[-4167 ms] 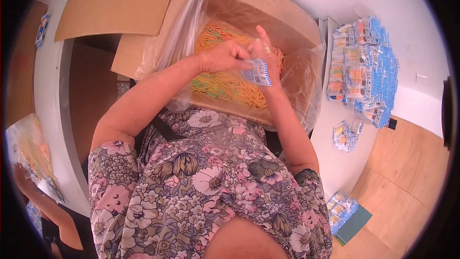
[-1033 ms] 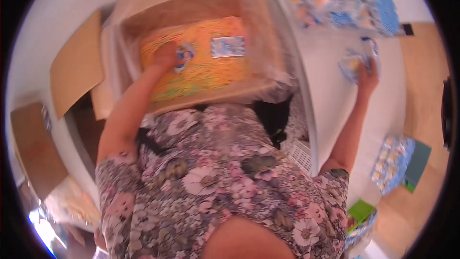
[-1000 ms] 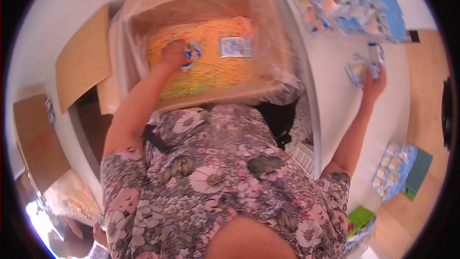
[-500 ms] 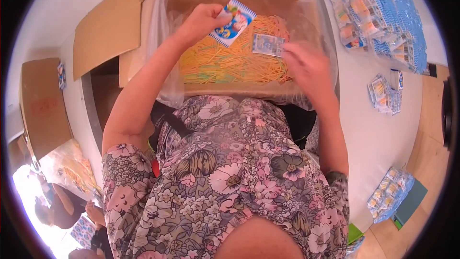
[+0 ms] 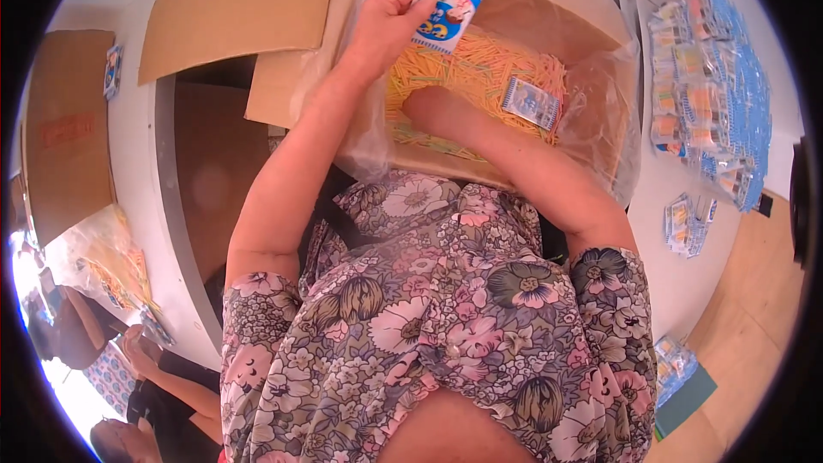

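Top (image 5: 480, 369): all-over floral, grey-olive bkgd, dk outlines, w/ pink, cream, brown & slate in the print. Neckline (image 5: 439, 391) rounded, small notch mid-front. Down & a bit left of neckline, big cream bloom (image 5: 401, 324) w/ brown ctr; down & right of it, dk grey bloom (image 5: 530, 285) w/ pinkish petal; btwn those, pink bloom (image 5: 470, 339). Brown striped bud (image 5: 362, 295) farther left of neckline. L sleeve (image 5: 260, 321) & R sleeve (image 5: 607, 309), out either side of neckline, same print, loose, approx elbow length. Dk strap (image 5: 341, 221) well down & left of neckline. L hand (image 5: 396, 21) bare; R hand (image 5: 429, 110) too, what shows
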Demonstrator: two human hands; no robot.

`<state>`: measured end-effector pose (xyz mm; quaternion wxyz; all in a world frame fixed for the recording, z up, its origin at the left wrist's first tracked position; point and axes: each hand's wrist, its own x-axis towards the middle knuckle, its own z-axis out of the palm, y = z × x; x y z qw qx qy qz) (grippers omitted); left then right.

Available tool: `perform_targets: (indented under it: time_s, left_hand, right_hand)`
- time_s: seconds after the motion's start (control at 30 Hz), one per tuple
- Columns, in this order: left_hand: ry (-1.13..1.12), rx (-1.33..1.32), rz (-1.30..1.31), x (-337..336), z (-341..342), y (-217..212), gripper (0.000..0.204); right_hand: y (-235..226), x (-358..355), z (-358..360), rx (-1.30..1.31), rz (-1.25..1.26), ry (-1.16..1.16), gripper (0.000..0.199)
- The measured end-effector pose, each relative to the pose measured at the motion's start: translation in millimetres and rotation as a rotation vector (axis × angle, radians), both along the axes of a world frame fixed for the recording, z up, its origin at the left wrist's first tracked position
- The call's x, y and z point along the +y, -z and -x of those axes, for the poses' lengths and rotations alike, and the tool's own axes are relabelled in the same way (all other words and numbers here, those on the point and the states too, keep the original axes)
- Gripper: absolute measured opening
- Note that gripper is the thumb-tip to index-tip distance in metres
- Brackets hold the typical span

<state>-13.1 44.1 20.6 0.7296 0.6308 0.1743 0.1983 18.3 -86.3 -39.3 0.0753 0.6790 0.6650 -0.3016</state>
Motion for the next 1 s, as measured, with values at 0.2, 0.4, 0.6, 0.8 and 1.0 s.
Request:
perform_targets:
  time_s: [0.2, 0.4, 0.6, 0.8, 1.0]
  left_hand:
    - [0.005, -0.029, 0.082, -8, -6, -9, 0.022]
    - [-0.017, -0.068, 0.232, -7, -4, -16, 0.021]
    - [-0.035, -0.065, 0.249, -5, 2, -16, 0.020]
    - [-0.076, -0.068, 0.327, -8, 4, -17, 0.019]
    - [-0.141, -0.026, 0.353, -9, 8, -13, 0.019]
  right_hand:
    - [10, -10, 6, -0.134, -0.035, -0.098, 0.016]
    - [-10, -12, 2, -0.046, 0.081, 0.125, 0.020]
    - [-8, -34, -42, 0.650, 0.044, 0.712, 0.025]
    - [27, -26, -99, 1.403, -0.061, 1.354, 0.028]
    - [41, 10, -96, 1.655, -0.345, 1.573, 0.023]
